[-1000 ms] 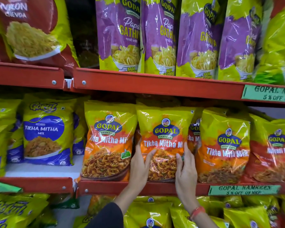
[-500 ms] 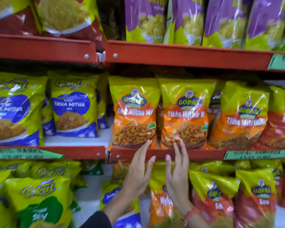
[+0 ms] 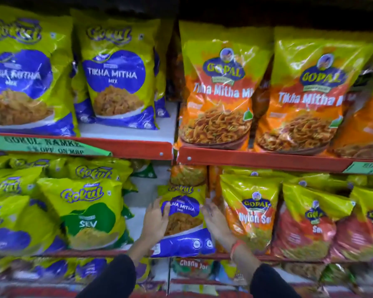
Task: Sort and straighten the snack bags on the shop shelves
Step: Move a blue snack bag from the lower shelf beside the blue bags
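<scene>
A green and blue Gokul Tikha Mitha bag (image 3: 184, 220) stands on the lower shelf, at the left end of the Gopal section. My left hand (image 3: 156, 221) presses its left edge and my right hand (image 3: 215, 220) its right edge, so both grip it between them. To its right stands a Gopal Nylon Sev bag (image 3: 251, 214). To its left a Gokul Sev bag (image 3: 88, 214) leans, with a gap of white shelf between. On the shelf above are Gokul Tikha Mitha bags (image 3: 116, 76) at left and orange Gopal Tikha Mitha bags (image 3: 220, 89) at right.
Red shelf edges (image 3: 256, 159) run across with green price labels (image 3: 43, 145). More Gokul bags (image 3: 11, 211) crowd the lower left, red Gopal bags (image 3: 308, 224) the lower right. A further shelf of bags (image 3: 192, 267) shows below my arms.
My view dropped one shelf. Both hands left the orange Gopal bags on the upper shelf, went down, and closed on the sides of the Gokul Tikha Mitha bag.
</scene>
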`<state>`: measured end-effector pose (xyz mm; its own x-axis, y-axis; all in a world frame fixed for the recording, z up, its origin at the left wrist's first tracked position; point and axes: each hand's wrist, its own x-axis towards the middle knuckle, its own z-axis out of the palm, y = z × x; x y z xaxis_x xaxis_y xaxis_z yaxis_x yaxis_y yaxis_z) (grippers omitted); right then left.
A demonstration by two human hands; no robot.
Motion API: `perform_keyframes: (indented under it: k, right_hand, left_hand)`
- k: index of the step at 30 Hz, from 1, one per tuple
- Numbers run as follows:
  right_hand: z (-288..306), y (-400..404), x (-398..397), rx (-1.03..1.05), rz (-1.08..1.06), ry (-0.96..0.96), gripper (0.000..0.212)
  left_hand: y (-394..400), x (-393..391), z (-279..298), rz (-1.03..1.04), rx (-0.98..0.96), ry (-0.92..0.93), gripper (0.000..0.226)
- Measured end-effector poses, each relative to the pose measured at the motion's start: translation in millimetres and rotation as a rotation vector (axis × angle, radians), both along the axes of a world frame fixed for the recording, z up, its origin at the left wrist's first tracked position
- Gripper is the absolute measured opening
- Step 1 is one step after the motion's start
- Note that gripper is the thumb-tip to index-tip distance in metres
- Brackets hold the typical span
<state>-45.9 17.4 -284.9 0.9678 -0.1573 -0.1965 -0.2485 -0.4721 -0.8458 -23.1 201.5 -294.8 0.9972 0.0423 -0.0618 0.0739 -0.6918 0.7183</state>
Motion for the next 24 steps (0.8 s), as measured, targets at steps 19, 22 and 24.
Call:
perform_keyframes:
  k: [19, 22, 24]
  right_hand:
    - [-12.0, 36.1, -27.6, 0.551, -0.203, 0.269, 0.062]
    - [-0.6, 54.7, -62.4, 0.590, -0.224, 0.295, 0.049]
    - [3.7, 65.9, -89.9, 0.607, -0.240, 0.313, 0.043]
  left_hand:
    - [29.6, -23.1, -18.9, 0.258, -0.522, 0.296, 0.057]
    - [52.3, -52.0, -22.8, 0.291, -0.543, 0.310, 0.089]
    - [68.7, -73.7, -31.7, 0.279, -0.539, 0.326, 0.101]
